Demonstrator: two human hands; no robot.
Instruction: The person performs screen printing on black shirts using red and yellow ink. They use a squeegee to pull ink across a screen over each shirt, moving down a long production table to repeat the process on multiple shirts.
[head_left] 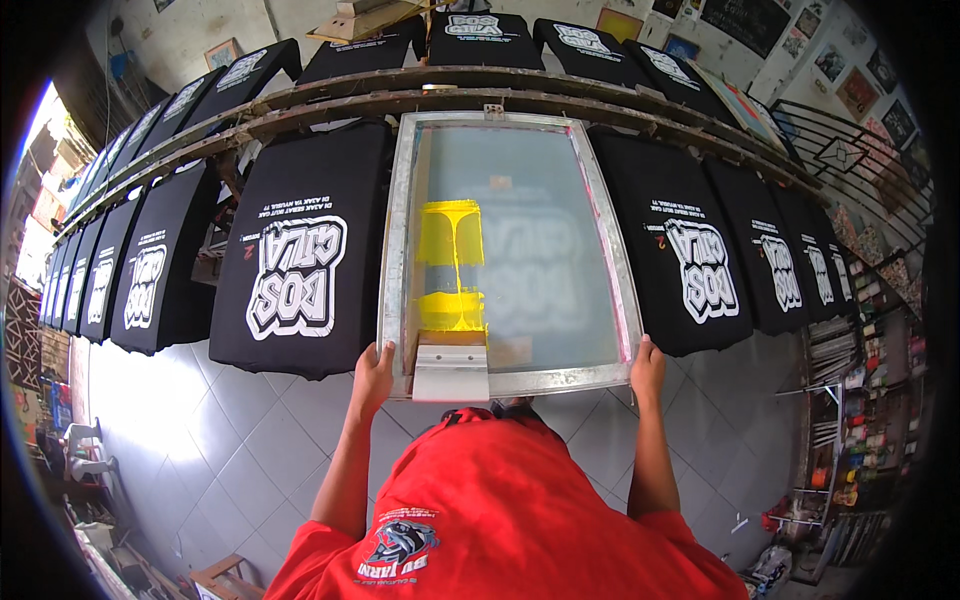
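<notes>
A screen printing frame (610, 250) with a pale metal rim lies in front of me over a black shirt, whose white print shows blurred through the mesh. My left hand (374, 370) grips its near left corner. On the opposite side, my right hand (648, 370) holds the near right corner, fingers partly hidden by the rim. Yellow ink (455, 235) is smeared on the left part of the mesh, with a thin strand running toward me. At the near left end rests a squeegee (452, 385) with a pale metal handle; neither hand touches it.
Black shirts with white prints flank the frame, one at left (300, 250) and one at right (685, 250), with several more along both sides. Wooden rails (330, 103) run behind, with another row of shirts beyond. At far right stands a shelf (830, 440) of containers.
</notes>
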